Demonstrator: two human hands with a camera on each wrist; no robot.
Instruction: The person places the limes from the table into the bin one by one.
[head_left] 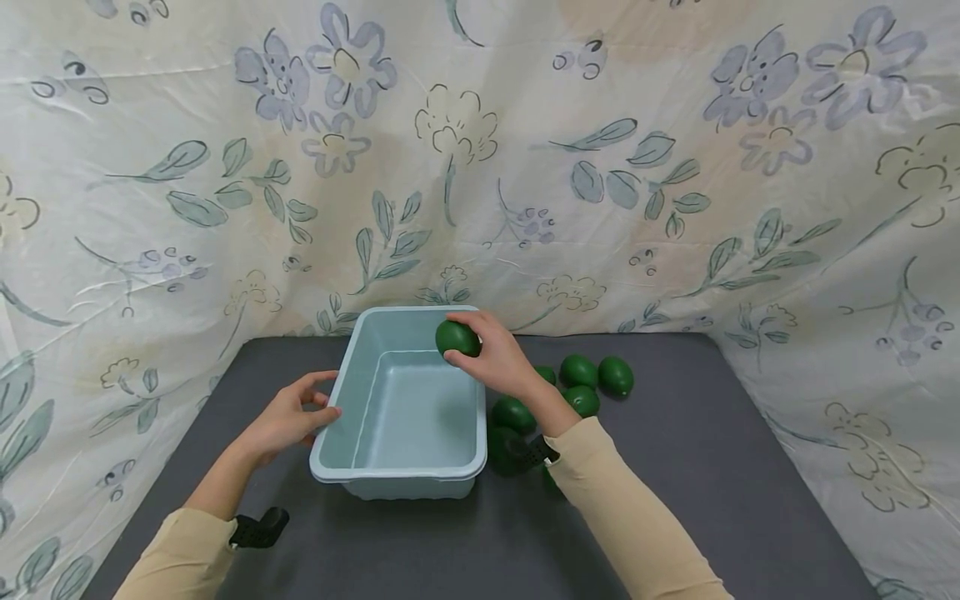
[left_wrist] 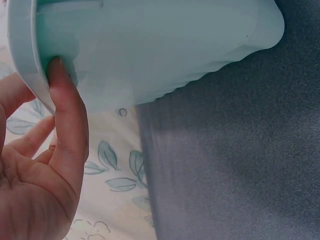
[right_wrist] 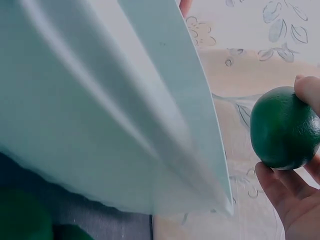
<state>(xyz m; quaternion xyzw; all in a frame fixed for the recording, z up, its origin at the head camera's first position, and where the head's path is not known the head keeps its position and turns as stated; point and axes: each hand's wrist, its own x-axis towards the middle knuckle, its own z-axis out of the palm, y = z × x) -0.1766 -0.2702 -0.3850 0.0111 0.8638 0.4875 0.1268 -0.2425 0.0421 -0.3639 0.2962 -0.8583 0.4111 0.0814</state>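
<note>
A pale blue-green plastic basin stands on the dark table, its inside bare. My left hand pinches its left rim, with a finger bent against the wall under the lip in the left wrist view. Above the basin's far right corner, my right hand grips a glossy dark green avocado between thumb and fingertips. The right wrist view shows this held avocado beyond the basin's rim.
Several more avocados lie on the grey table to the right of the basin, some partly hidden under my right forearm. A floral cloth hangs behind the table and along its sides.
</note>
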